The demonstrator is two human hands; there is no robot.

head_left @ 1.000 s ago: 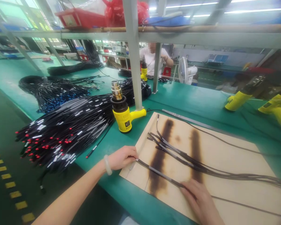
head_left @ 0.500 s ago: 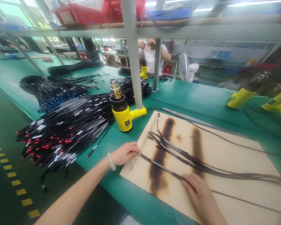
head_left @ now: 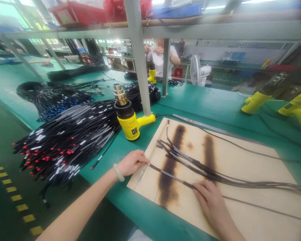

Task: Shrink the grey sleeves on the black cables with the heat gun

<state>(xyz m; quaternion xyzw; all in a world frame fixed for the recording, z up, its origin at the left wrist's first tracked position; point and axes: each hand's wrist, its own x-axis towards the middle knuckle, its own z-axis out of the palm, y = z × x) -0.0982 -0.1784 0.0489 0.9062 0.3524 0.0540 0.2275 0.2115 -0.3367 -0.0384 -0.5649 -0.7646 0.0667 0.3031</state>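
Observation:
My left hand, with a pale bangle at the wrist, pinches the end of a black cable at the left edge of a wooden board. That cable has a grey sleeve section and stretches over a dark scorch mark. My right hand grips the same cable further right, its fingers pressed together low over the board. Behind it, several other cables with grey sections lie across the board. A yellow heat gun stands on its base with its metal nozzle up, behind my left hand.
A big bundle of black cables with red tips covers the left of the green table. A metal post rises behind the heat gun. More yellow heat guns are at right. A person works across the table near a white fan.
The whole view has shifted slightly, so things appear a little further left. Both hands keep their hold on the cable.

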